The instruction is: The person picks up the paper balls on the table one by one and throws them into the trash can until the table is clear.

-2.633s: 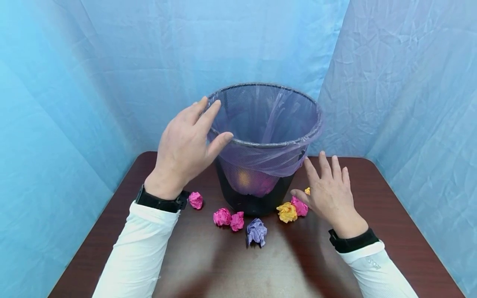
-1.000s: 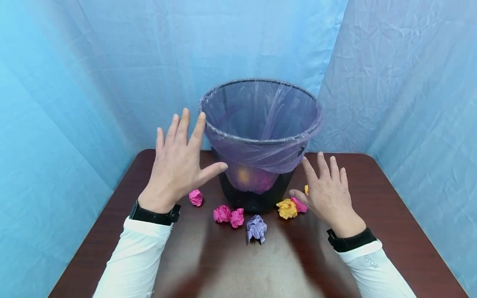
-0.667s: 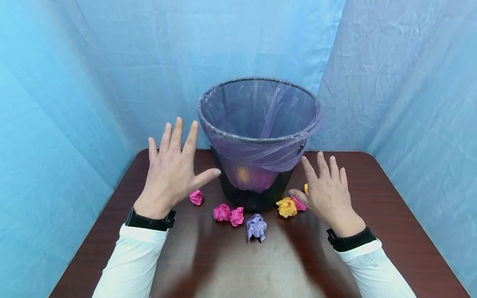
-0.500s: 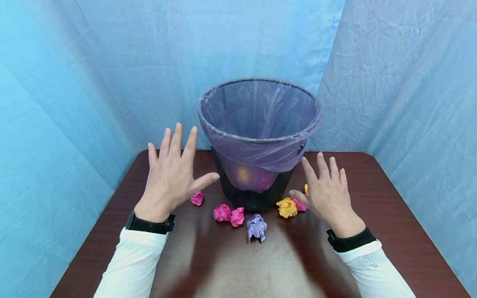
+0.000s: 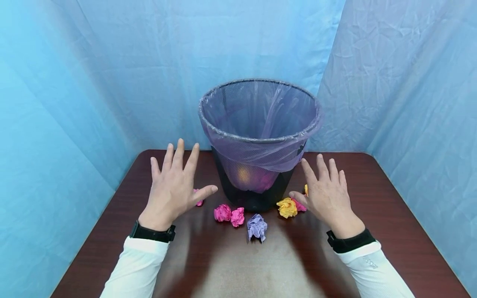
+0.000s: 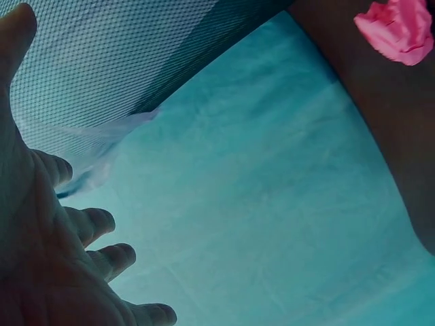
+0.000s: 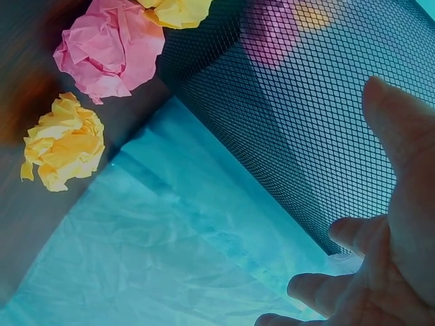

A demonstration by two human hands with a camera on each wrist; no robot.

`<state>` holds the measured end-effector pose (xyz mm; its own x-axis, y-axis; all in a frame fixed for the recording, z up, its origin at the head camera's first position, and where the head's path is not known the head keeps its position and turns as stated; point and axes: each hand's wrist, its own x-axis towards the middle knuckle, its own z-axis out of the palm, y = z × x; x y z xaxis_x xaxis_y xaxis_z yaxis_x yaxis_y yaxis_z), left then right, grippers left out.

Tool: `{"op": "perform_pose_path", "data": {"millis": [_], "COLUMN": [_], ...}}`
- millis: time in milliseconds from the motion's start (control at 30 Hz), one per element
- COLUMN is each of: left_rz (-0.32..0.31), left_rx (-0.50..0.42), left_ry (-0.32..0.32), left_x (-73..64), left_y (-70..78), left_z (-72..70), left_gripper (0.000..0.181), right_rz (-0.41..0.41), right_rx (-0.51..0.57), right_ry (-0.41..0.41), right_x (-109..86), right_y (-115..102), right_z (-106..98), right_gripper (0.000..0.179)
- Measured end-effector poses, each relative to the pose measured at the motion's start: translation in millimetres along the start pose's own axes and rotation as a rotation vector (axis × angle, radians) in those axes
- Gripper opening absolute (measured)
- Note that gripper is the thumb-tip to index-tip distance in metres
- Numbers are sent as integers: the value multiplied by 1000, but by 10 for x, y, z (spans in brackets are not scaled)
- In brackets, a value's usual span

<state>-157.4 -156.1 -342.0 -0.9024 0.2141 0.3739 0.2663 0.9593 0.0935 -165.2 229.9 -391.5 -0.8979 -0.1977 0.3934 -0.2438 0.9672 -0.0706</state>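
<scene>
My left hand (image 5: 171,192) is spread with straight fingers, left of a black mesh wastebasket (image 5: 257,203). It holds nothing and partly covers a pink crumpled paper ball (image 5: 199,203). To the basket's right, my right hand (image 5: 329,196) is likewise spread and holds nothing. Behind its thumb lie a yellow paper ball (image 5: 287,207) and a pink paper ball (image 7: 112,51); another yellow ball (image 7: 66,144) is mostly hidden by that hand in the head view. A purple bin liner (image 5: 257,155) is folded over the basket's rim, and yellow and pink shapes show through the mesh.
Two pink paper balls (image 5: 222,212) lie side by side in front of the basket, with a purple paper ball (image 5: 256,227) to their right. Everything stands on a dark wood table (image 5: 376,215) with rounded far corners. Blue curtains (image 5: 149,62) surround it.
My left hand has drawn away from the basket's rim, moving left and down toward me while its fingers spread. The right hand stays nearly where it was. The paper balls have not moved.
</scene>
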Motion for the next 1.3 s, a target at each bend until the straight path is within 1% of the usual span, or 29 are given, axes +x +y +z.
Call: {"op": "perform_pose_path", "data": {"millis": [267, 533, 967, 1300], "left_rz": [0, -17, -13, -18], "left_rx": [7, 40, 34, 35], "left_ry": [-37, -71, -93, -119], "left_x": [-56, -99, -160, -229], "left_y": [-1, -13, -7, 16], "left_z": [133, 231, 383, 502], "left_gripper": [115, 116, 115, 114], "right_rz": [5, 9, 16, 33], "right_rx": [5, 7, 10, 23], "right_ry": [-15, -27, -56, -104], "right_x": [-28, -37, -61, -77], "right_y": [5, 6, 10, 20], "right_z": [27, 47, 92, 154], "right_gripper": [97, 95, 94, 93]}}
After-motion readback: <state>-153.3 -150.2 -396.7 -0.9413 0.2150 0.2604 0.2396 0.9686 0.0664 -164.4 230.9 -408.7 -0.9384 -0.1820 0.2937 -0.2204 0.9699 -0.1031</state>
